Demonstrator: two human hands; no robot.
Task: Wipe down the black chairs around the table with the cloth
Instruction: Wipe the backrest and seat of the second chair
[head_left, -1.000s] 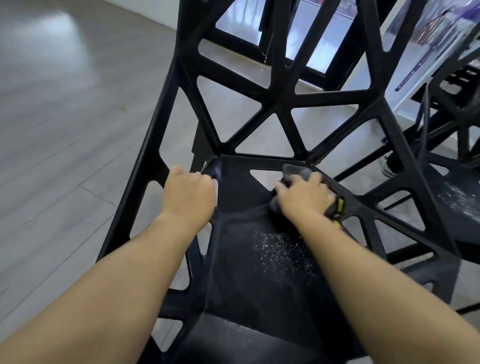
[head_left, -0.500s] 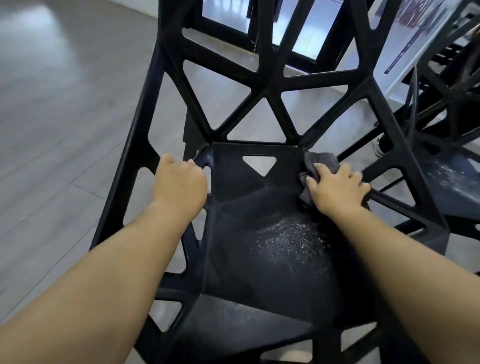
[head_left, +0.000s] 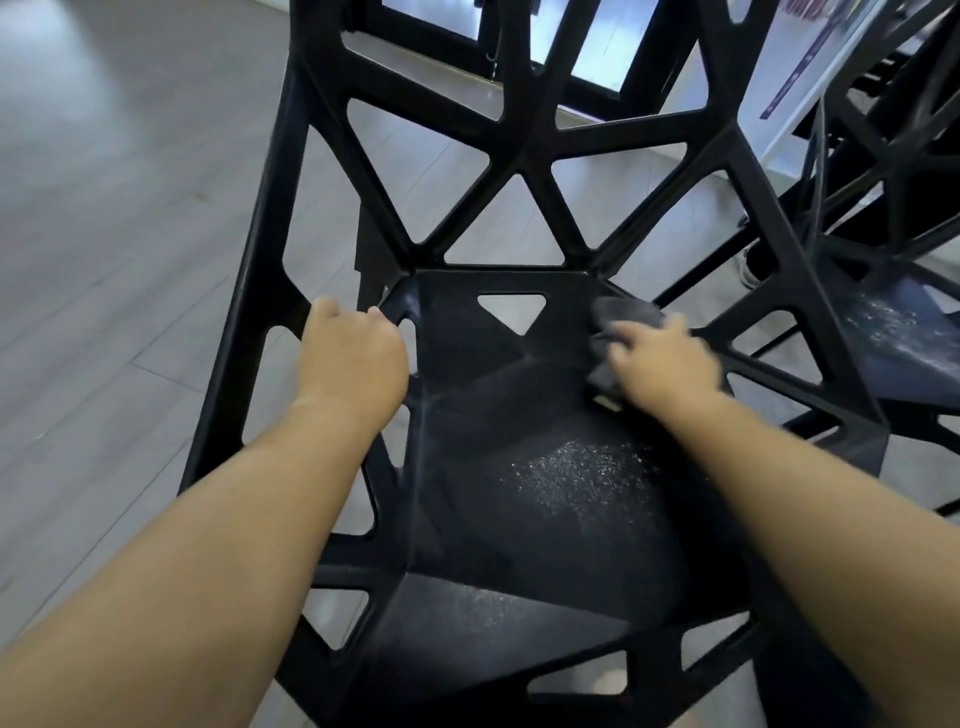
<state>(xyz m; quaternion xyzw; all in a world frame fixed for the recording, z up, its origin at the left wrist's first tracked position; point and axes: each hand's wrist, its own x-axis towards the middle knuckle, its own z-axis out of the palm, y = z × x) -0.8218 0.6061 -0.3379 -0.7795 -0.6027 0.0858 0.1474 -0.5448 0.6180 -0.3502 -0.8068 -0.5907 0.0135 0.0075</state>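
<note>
A black chair (head_left: 519, 519) with an open lattice back fills the middle of the view. Its seat carries a patch of pale specks right of centre. My left hand (head_left: 353, 358) grips the seat's left rim, fingers curled over the edge. My right hand (head_left: 665, 358), blurred, holds a grey cloth (head_left: 621, 317) against the right rear part of the seat, with the cloth sticking out beyond the fingertips.
A second black chair (head_left: 904, 338) stands close on the right, its seat dusted with pale specks. Grey plank floor (head_left: 119, 260) lies to the left. A dark-framed glass door (head_left: 597, 57) is behind the chair back, and a white board edge (head_left: 795, 104) leans at the upper right.
My right hand has slid the cloth from the middle rear of the seat out to its right rear edge. My left hand has kept its grip on the left rim.
</note>
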